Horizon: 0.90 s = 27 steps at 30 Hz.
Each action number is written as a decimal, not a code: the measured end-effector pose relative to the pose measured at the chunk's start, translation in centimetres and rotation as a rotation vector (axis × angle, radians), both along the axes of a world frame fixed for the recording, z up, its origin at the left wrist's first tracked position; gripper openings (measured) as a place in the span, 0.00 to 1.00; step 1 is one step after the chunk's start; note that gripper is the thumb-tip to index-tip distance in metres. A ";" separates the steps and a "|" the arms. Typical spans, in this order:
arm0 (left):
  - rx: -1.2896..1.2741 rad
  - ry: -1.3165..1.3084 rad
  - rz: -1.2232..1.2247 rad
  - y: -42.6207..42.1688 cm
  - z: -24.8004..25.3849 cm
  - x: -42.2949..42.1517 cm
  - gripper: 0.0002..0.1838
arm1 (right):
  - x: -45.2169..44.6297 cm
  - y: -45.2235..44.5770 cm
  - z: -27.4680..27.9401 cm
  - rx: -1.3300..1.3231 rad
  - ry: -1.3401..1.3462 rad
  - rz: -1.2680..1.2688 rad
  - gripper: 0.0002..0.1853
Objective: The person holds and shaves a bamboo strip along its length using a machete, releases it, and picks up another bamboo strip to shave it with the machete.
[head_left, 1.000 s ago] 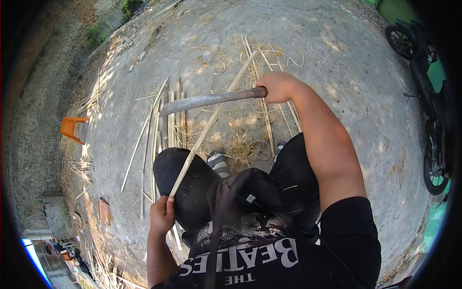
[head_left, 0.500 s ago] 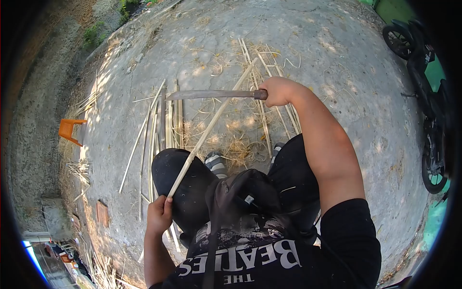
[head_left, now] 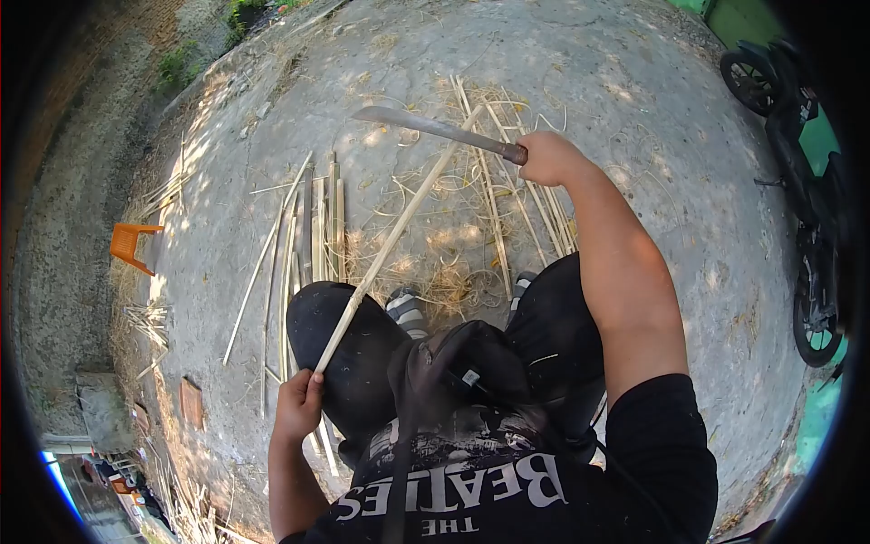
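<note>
My left hand (head_left: 297, 405) is closed on the near end of a long pale strip, which looks like split bamboo (head_left: 390, 243). The strip slants up and away across my left knee. My right hand (head_left: 549, 159) grips the short handle of a machete (head_left: 426, 123). Its curved blade points left and crosses near the strip's far end; whether the two touch I cannot tell. Beyond my left knee lies a bundle of similar strips (head_left: 326, 218) on the ground. More strips (head_left: 489, 199) lie past the far end, toward the right.
Thin curled shavings (head_left: 453, 281) litter the concrete between my feet. An orange plastic stool (head_left: 134, 247) stands at the left, with a brick-coloured block (head_left: 191, 403) nearer. Loose strips (head_left: 195, 512) pile up at lower left. A motorcycle (head_left: 807, 208) is parked along the right edge.
The machete has moved away from me and right along the strip, its blade tip swinging up and outward. My left hand and the strip have hardly moved.
</note>
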<state>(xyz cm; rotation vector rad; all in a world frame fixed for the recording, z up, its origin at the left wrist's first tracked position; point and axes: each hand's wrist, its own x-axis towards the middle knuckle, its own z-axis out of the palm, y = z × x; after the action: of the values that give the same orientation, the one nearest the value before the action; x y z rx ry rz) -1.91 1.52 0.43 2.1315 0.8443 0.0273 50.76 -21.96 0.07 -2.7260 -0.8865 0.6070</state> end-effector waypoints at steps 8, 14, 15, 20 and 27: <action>-0.025 -0.039 0.002 0.6 -1.0 -1.4 0.23 | 0.0 0.2 -0.9 0.161 0.126 0.211 0.11; -0.043 -0.003 0.023 0.6 -0.8 -0.8 0.24 | 1.5 -1.0 -2.3 0.125 0.015 -0.161 0.11; -0.034 -0.010 0.009 0.7 -0.8 -0.5 0.24 | 0.9 -0.7 -1.0 0.090 0.003 -0.179 0.11; -0.097 0.021 -0.001 1.3 -0.8 -0.9 0.23 | -1.2 0.6 0.3 0.017 0.126 0.160 0.10; -0.115 0.004 0.047 1.6 -1.6 -1.9 0.24 | 2.3 -1.8 -3.1 0.236 0.118 0.002 0.13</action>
<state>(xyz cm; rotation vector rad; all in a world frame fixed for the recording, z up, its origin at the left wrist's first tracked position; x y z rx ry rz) -3.79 3.11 -1.13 2.0053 0.8771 -0.0010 53.07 -23.79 -3.06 -2.4535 -0.8729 0.6137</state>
